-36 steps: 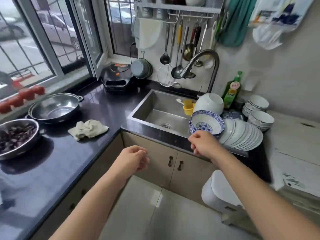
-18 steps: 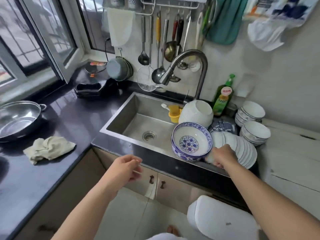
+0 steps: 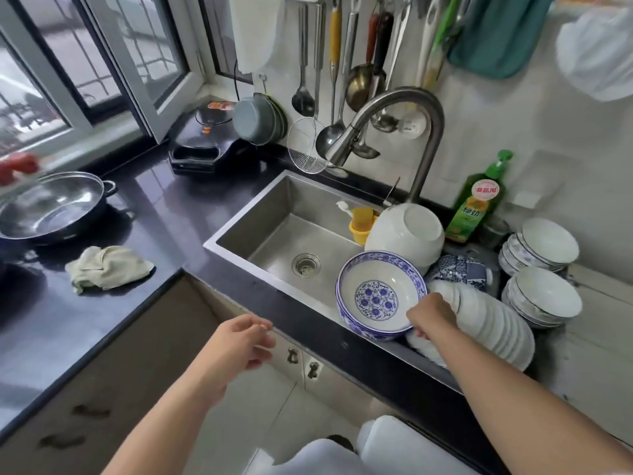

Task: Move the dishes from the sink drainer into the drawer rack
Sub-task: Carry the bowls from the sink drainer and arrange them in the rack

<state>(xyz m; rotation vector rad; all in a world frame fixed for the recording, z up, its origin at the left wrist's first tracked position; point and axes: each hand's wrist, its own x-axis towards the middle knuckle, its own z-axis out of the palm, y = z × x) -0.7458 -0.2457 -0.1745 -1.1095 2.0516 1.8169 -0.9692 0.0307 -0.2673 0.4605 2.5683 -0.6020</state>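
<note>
Right hand (image 3: 432, 315) grips the near white plate (image 3: 419, 342) by the blue-white bowl (image 3: 380, 296); left hand (image 3: 239, 341) loosely open, empty; glazed ceramic probably slick, heavy, brittle, so take the rim.

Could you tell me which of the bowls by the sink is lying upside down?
The large plain white bowl under the tap lies upside down, base showing. The blue patterned bowl and the stacked white bowls face up.
</note>
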